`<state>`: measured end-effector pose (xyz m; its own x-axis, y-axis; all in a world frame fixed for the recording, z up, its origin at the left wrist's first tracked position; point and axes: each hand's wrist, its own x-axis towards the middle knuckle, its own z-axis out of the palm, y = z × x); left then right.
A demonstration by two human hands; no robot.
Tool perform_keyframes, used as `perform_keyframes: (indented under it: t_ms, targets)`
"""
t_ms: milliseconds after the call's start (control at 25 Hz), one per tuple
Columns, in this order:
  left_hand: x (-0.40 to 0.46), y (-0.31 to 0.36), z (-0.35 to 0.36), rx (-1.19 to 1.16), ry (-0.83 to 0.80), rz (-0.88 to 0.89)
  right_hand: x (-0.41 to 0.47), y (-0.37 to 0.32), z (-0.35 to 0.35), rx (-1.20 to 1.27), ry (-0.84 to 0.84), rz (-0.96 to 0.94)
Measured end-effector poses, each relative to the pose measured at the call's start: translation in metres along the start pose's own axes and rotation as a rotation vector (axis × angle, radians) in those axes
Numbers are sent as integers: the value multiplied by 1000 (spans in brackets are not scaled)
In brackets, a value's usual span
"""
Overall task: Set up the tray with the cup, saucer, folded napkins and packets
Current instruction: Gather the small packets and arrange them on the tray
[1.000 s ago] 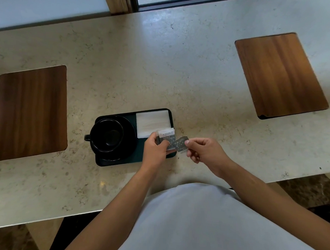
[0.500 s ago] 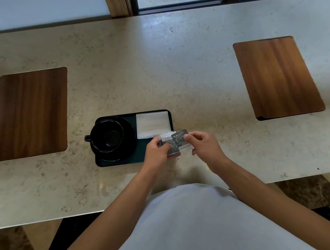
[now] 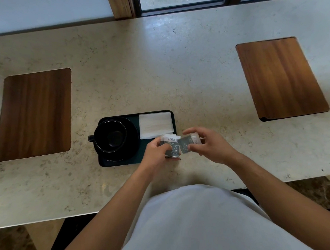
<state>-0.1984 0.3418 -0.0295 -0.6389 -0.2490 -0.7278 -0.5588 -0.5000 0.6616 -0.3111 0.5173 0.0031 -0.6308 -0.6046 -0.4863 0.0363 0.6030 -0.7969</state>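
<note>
A dark tray (image 3: 120, 163) lies on the stone counter in front of me. On its left half a black cup (image 3: 110, 135) stands on a black saucer (image 3: 130, 142), handle pointing left. Folded white napkins (image 3: 154, 125) fill the tray's far right corner. My left hand (image 3: 157, 153) holds a small stack of grey and white packets (image 3: 171, 147) over the tray's near right corner. My right hand (image 3: 207, 144) pinches a single packet (image 3: 185, 145) just right of the stack, beyond the tray's right edge.
Two wooden insets sit in the counter, one at the left (image 3: 34, 114) and one at the far right (image 3: 281, 77). A window frame (image 3: 132, 2) runs along the far edge. The counter's near edge is close to my body.
My right hand laid a packet against the stack half a second ago and has now drawn back to the right with a packet. The left hand stays over the tray corner.
</note>
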Motion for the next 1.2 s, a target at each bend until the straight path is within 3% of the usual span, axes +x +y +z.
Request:
perform_keyframes:
  t_ms: [120, 320, 440, 720, 1000, 1200]
  targets:
    - [1, 4, -1, -19, -38, -49, 8, -6, -3, -253, -37, -33]
    - [-2, 2, 3, 37, -79, -60, 19, -11, 4, -294, -61, -10]
    - [-3, -3, 1, 4, -60, -43, 21, -13, 11, -245, -41, 15]
    - [-12, -4, -10, -123, 37, 25, 18, -3, 42, 194, 191, 118]
    - [-18, -4, -20, -149, 76, 19, 22, -10, 60, -42, 163, 19]
    - [-14, -4, -28, -163, 85, -43, 30, -9, 70, 96, 79, 259]
